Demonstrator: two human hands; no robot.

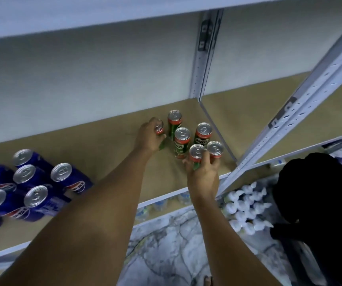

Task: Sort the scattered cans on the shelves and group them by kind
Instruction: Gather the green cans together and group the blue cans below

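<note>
- Toppling is our main worry: the slim Milo cans (188, 133) stand tightly packed at the shelf's (108, 141) back right, so nudging one could knock down its neighbours.
- Our left hand (148, 137) wraps one Milo can (159, 127); our right hand (204, 176) grips another (196, 153).
- Every can's long axis is upright, lid upward; the Pepsi cans (32, 182) group well apart, left.

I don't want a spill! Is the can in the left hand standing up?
Roughly upright: the green can in the left hand shows its silver top facing up.
</note>
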